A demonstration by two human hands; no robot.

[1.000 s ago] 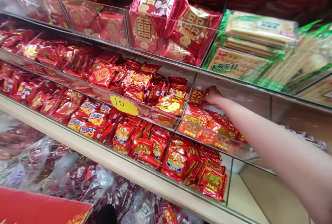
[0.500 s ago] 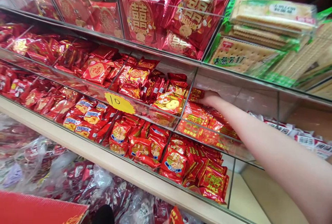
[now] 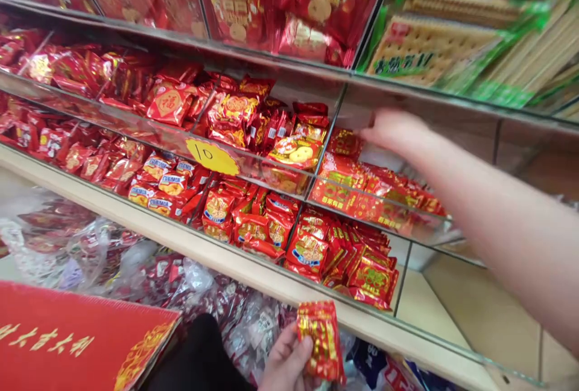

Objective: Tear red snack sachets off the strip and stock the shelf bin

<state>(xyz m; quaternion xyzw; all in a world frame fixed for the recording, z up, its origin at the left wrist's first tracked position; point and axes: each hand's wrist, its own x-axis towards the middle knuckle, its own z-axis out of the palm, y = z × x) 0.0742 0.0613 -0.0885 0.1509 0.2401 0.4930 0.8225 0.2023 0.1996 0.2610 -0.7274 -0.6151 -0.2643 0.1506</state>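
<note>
My left hand is closed around a red and gold snack packet, thumb across its front, low in front of the shelves. My right hand reaches into the middle shelf's right-hand compartment. Motion blurs its fingers, and their tips are beside a small red packet at the back. I cannot make out whether they touch it. Below that packet, more red and gold packets stand in a row behind the clear shelf front.
Green-wrapped crackers fill the upper right compartment. A yellow price tag marked 10 hangs on the middle shelf edge. Red biscuit packets line the bottom shelf. Plastic-bagged goods lie below. A red box is at lower left.
The view has tilted downward, so the shelves sit higher. My left hand with its packet has come into view. My right hand has drawn slightly away from the small red packet.
</note>
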